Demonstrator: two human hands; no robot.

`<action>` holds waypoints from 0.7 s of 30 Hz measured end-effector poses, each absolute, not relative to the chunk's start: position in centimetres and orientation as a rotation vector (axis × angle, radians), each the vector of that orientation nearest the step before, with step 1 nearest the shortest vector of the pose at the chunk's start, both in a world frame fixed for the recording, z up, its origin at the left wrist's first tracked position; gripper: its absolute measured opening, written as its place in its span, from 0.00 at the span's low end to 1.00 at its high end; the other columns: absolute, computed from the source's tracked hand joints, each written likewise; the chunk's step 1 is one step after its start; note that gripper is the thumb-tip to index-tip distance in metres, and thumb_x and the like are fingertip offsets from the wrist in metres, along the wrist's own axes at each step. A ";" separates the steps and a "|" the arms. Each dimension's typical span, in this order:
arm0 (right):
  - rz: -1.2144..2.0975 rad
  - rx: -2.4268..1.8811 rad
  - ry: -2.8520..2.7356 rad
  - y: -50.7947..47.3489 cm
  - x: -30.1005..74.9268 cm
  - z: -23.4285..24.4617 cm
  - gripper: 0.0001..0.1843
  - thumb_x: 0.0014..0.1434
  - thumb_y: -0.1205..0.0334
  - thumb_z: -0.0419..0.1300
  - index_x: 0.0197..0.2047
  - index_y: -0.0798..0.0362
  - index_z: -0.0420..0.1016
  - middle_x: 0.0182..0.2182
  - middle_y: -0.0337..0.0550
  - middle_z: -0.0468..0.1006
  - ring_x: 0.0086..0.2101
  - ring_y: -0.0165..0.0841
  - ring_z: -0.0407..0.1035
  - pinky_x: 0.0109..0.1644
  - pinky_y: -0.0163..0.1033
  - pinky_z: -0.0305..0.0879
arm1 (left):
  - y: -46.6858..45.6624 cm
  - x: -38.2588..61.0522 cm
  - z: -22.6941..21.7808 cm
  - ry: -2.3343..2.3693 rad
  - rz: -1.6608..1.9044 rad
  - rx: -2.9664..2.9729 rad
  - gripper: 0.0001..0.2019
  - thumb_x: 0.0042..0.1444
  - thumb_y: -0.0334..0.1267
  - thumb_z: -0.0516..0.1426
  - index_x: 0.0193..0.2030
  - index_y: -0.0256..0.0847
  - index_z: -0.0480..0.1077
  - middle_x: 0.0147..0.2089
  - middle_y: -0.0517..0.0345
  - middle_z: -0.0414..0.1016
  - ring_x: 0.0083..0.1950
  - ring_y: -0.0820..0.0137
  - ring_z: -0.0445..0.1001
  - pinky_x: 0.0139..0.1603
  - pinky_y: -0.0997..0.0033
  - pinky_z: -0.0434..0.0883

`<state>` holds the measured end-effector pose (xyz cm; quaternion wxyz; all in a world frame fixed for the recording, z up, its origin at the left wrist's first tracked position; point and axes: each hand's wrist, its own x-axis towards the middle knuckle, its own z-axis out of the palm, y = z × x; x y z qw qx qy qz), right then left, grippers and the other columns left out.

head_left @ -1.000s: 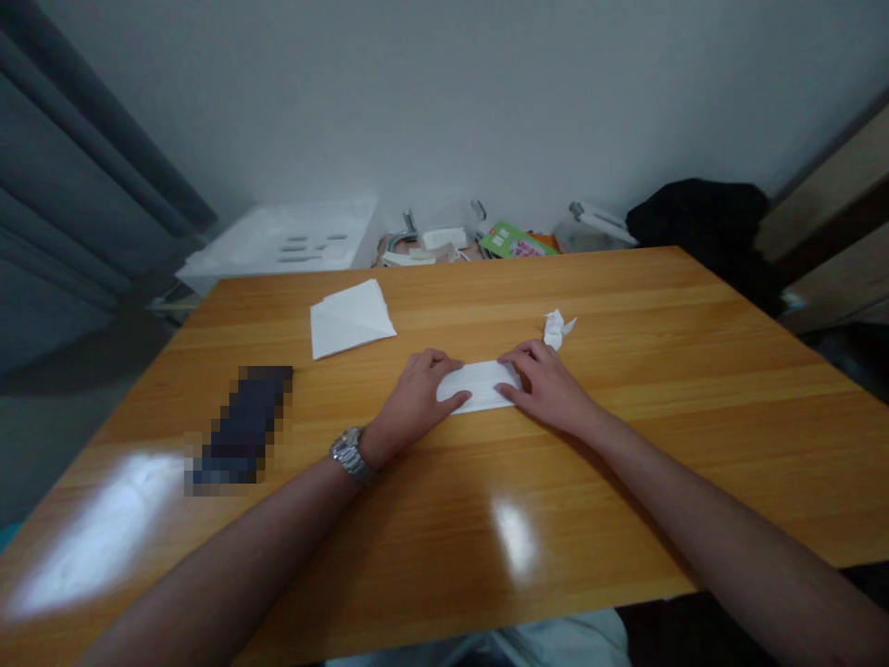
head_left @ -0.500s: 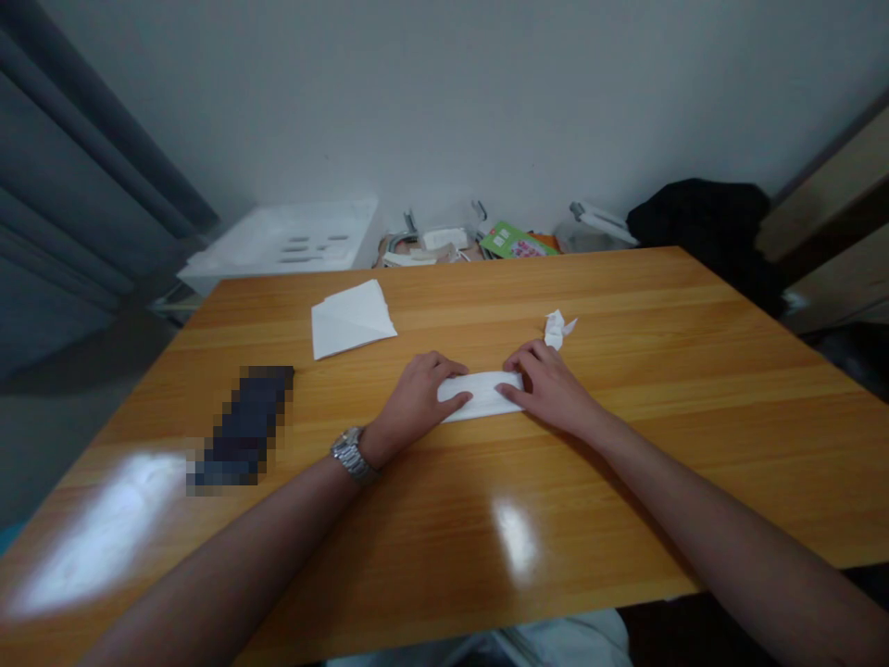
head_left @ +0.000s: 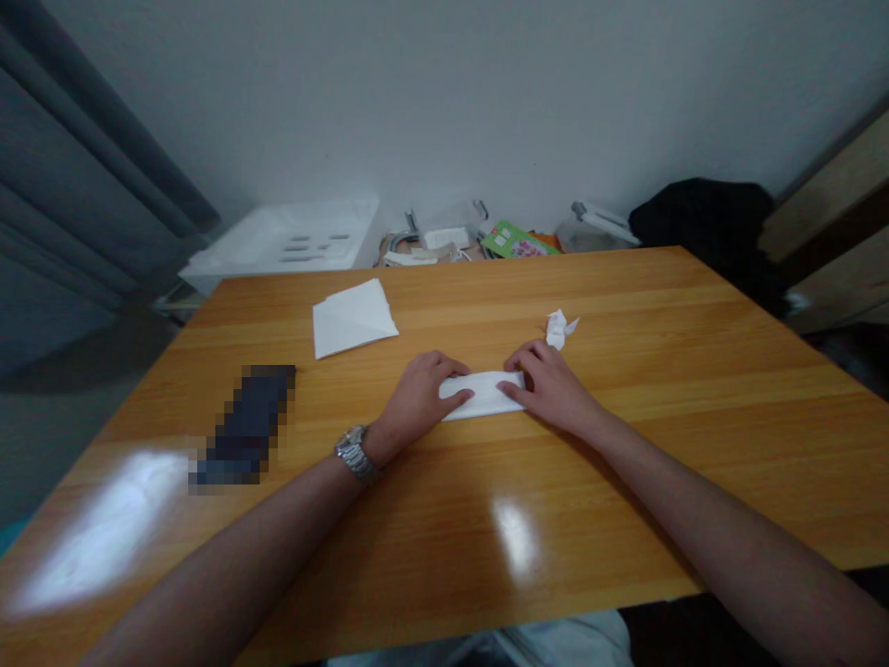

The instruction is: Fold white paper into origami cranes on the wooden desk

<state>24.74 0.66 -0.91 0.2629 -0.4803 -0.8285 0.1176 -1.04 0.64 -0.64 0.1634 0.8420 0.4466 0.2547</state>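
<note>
A white paper napkin, folded into a long narrow strip, lies flat on the wooden table. Around its left end curls my left hand, thumb on top and fingers at the far edge. My right hand grips the right end in the same way, its thumb pressed on the strip. Just beyond my right hand is a small twisted piece of white paper. A flat stack of white napkins rests farther back on the left.
A dark, pixelated flat object lies on the left of the table. Behind the far edge are a white foam tray, a green packet and a black bag-like heap. A grey curtain hangs at left.
Both hands keep their hold on the folded napkin, almost unmoved. The whole view has shifted very slightly.
</note>
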 end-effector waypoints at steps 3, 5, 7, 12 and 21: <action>0.316 -1.290 -2.235 0.7 24.7 -1.0 0.10 0.62 0.56 0.64 0.43 0.50 0.72 0.42 0.49 0.70 0.45 0.45 0.67 0.52 0.53 0.68 | 0.7 -1.0 -0.7 1.279 0.737 2.384 0.12 0.60 0.44 0.63 0.49 0.45 0.76 0.46 0.54 0.76 0.49 0.60 0.72 0.54 0.56 0.69; 0.318 -1.279 -2.227 0.7 24.7 -1.0 0.09 0.62 0.57 0.64 0.43 0.50 0.72 0.42 0.49 0.70 0.45 0.44 0.67 0.52 0.52 0.68 | 0.7 -1.0 -0.6 1.283 0.738 2.376 0.12 0.60 0.44 0.64 0.48 0.45 0.77 0.46 0.54 0.76 0.48 0.61 0.72 0.54 0.57 0.69; 0.323 -1.275 -2.222 0.7 24.6 -0.9 0.09 0.62 0.57 0.64 0.43 0.50 0.73 0.42 0.48 0.70 0.45 0.44 0.68 0.52 0.52 0.68 | 0.6 -0.9 -0.6 1.282 0.741 2.376 0.11 0.60 0.43 0.64 0.48 0.45 0.77 0.46 0.54 0.76 0.48 0.61 0.72 0.53 0.57 0.69; 0.339 -1.280 -2.220 0.8 24.6 -0.8 0.09 0.62 0.57 0.64 0.43 0.50 0.73 0.42 0.48 0.71 0.44 0.43 0.68 0.51 0.51 0.68 | 0.6 -0.9 -0.5 1.286 0.748 2.373 0.11 0.60 0.43 0.64 0.48 0.44 0.76 0.45 0.54 0.77 0.47 0.61 0.73 0.53 0.58 0.70; 0.336 -1.293 -2.212 1.1 24.5 -1.1 0.09 0.62 0.56 0.64 0.43 0.51 0.74 0.42 0.48 0.71 0.44 0.43 0.68 0.50 0.50 0.68 | 0.6 -0.9 -0.6 1.328 0.774 2.353 0.13 0.60 0.43 0.64 0.49 0.43 0.76 0.48 0.53 0.76 0.50 0.60 0.72 0.54 0.57 0.70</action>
